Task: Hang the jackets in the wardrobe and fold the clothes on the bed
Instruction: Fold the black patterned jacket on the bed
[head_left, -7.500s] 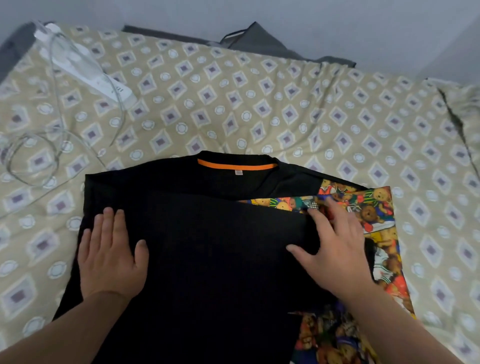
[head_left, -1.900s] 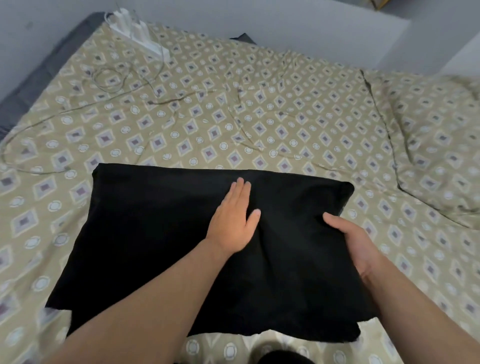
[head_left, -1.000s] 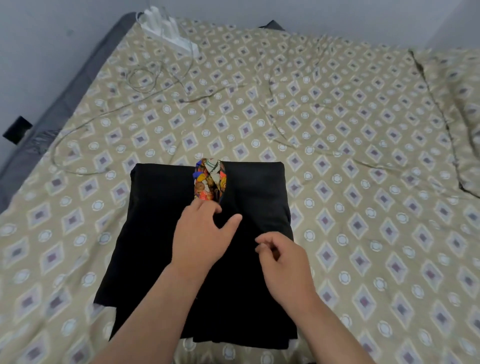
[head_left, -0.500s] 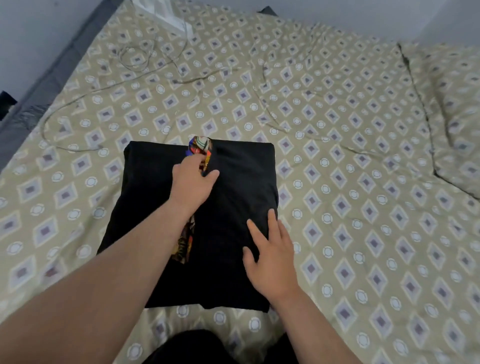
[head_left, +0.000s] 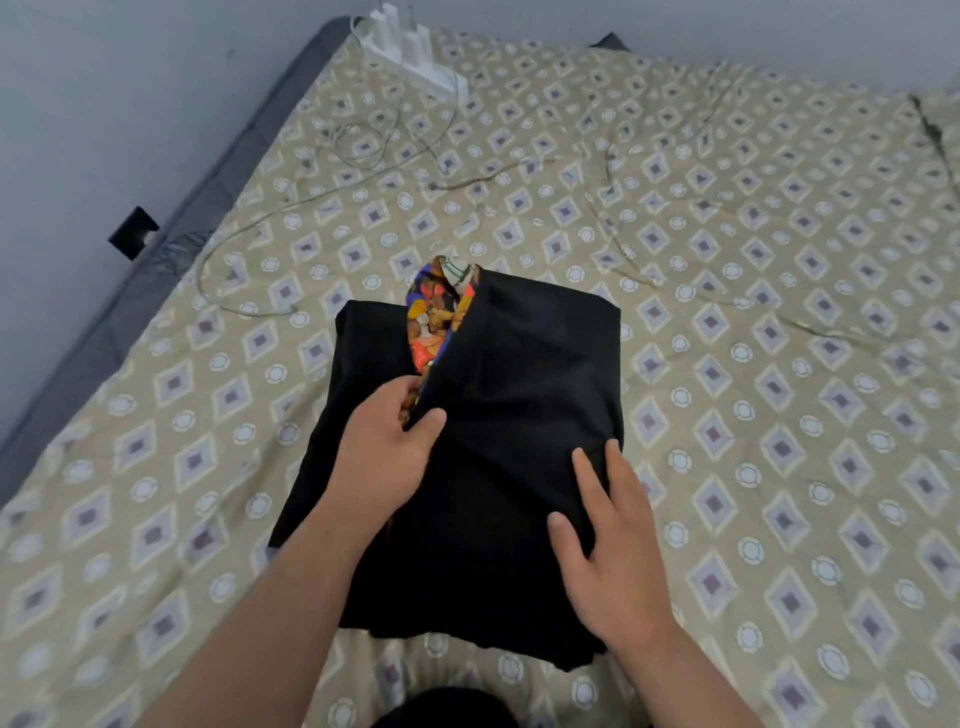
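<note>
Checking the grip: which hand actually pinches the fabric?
The left hand, pinching an edge of the black garment by the colourful cloth; the right hand only rests flat on it, fingers straight.

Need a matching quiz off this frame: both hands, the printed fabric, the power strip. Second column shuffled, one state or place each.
1. left hand
2. right hand
3. printed fabric
4. power strip

A. lies at the far edge of the bed
B. rests flat, fingers straight, on the black garment
C. pokes out of the black garment's fold
D. pinches the edge of the black fold

Pairs: 1-D, 2-B, 3-C, 4-A.
</note>
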